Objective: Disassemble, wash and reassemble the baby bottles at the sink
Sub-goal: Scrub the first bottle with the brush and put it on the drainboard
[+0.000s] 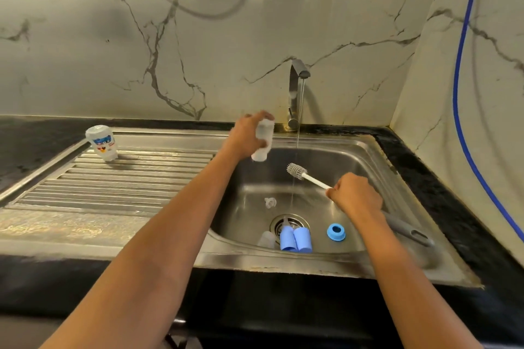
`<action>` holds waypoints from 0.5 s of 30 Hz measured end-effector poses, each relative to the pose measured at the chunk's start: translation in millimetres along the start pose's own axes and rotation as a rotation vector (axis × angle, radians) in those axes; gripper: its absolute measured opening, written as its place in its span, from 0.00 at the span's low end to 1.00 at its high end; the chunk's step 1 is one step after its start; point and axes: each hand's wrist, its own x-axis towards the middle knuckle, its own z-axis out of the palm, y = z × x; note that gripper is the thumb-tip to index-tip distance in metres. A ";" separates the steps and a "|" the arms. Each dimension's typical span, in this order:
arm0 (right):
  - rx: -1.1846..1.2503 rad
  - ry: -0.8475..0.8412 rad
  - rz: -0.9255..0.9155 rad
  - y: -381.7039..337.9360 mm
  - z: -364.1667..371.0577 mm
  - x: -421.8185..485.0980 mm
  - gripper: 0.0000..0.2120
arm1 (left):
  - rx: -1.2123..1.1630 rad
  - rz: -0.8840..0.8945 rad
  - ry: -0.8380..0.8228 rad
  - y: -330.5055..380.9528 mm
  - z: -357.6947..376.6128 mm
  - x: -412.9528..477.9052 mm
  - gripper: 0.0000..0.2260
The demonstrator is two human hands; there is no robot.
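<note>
Clear bottle (262, 140) in left hand (246, 136), brush (307, 177) right

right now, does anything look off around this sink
The tap runs while the left hand holds the bottle clear of its stream. Two blue covers lie partly over the drain. The printed bottle on the drainboard looks tilted.
</note>
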 end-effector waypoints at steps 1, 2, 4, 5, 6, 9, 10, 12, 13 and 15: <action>-0.001 -0.006 -0.007 -5.7 2.1 -1.9 0.09 | 0.013 -0.019 -0.038 -7.3 -0.1 -4.6 0.26; 0.006 -0.010 -0.014 -11.4 4.4 -2.8 0.09 | -0.028 -0.038 -0.013 -12.5 -3.6 -8.7 0.26; 0.034 -0.028 -0.039 -22.8 8.1 -3.7 0.10 | -0.092 -0.061 0.093 -21.8 -16.1 -14.8 0.26; 0.051 -0.041 -0.056 -29.5 9.1 -4.4 0.10 | -0.088 -0.066 0.130 -27.6 -23.7 -17.5 0.26; 0.075 -0.056 -0.073 -38.2 10.9 -4.9 0.09 | -0.077 -0.073 0.153 -35.6 -33.2 -20.1 0.26; 0.159 -0.115 -0.133 -69.1 18.1 -5.2 0.09 | -0.064 -0.105 0.237 -66.8 -65.4 -29.2 0.27; 0.188 -0.135 -0.153 -81.2 21.8 -5.5 0.09 | -0.056 -0.126 0.267 -79.4 -76.8 -32.9 0.27; 0.247 -0.180 -0.201 -106.2 30.7 -6.2 0.09 | -0.024 -0.185 0.319 -106.9 -99.6 -42.4 0.27; 0.276 -0.198 -0.221 -116.5 34.1 -6.8 0.09 | -0.013 -0.216 0.340 -119.8 -109.4 -47.3 0.28; 0.324 -0.230 -0.254 -140.0 41.9 -8.9 0.09 | 0.010 -0.273 0.380 -147.5 -130.4 -58.7 0.30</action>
